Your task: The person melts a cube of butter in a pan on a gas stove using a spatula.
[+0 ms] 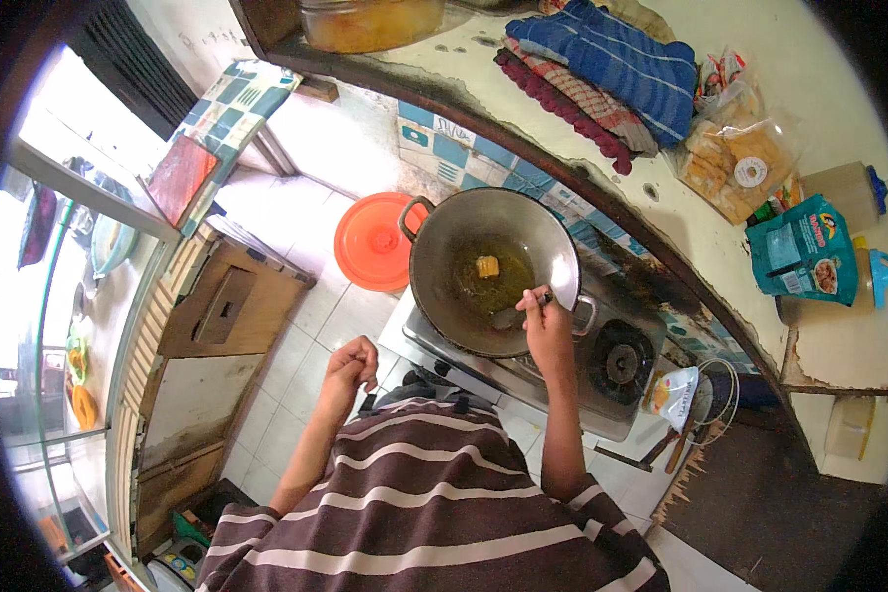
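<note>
A large metal wok (451,296) with two loop handles sits on the left side of a gas stove. Oil (507,285) lies in its bottom, with a yellow-brown block of food (488,267) in it. Over the wok's near right rim, my right hand (545,320) grips a utensil, probably a spatula; its dark blade (505,319) is low in the oil, and the handle is mostly hidden. My left hand (354,364) is held near my waist, left of the stove, fingers curled in, with nothing visible in it.
An orange plastic lid or basin (372,240) is beyond the wok at left. The free burner (621,359) is right of the wok. A shelf (710,259) holds folded cloths (614,74), bagged food (732,159) and a teal pouch (803,251). A wooden cabinet (214,362) stands at left.
</note>
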The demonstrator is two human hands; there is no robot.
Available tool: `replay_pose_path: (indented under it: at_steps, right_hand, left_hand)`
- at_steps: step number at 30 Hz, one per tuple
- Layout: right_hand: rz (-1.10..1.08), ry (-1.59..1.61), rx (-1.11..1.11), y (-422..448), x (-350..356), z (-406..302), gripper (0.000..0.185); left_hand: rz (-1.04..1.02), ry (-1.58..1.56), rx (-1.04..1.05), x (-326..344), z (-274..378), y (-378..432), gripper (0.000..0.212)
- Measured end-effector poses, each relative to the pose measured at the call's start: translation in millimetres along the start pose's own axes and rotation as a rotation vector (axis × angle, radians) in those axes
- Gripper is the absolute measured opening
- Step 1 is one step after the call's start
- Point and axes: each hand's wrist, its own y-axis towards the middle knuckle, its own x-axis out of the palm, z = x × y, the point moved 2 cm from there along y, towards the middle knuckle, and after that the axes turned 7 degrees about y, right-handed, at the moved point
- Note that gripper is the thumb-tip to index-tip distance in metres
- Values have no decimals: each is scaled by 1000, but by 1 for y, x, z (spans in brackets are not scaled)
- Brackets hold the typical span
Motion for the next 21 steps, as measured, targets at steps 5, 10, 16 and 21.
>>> replay_pose_path:
  at_steps: [5, 10, 16, 21]
  right_hand:
    - [79, 73, -84, -3, 3, 14, 26]
    - [141, 125, -108, -4, 3, 12, 28]
    - [125, 82, -59, 0, 9, 28, 28]
    - [169, 205, -113, -4, 10, 8, 29]
  left_hand:
    - [8, 35, -26, -6, 5, -2, 15]
    - [-61, 20, -64, -13, -2, -6, 15]
    - [-78, -29, -71, -14, -13, -10, 15]
    - [-71, -42, -71, -17, -20, -12, 14]
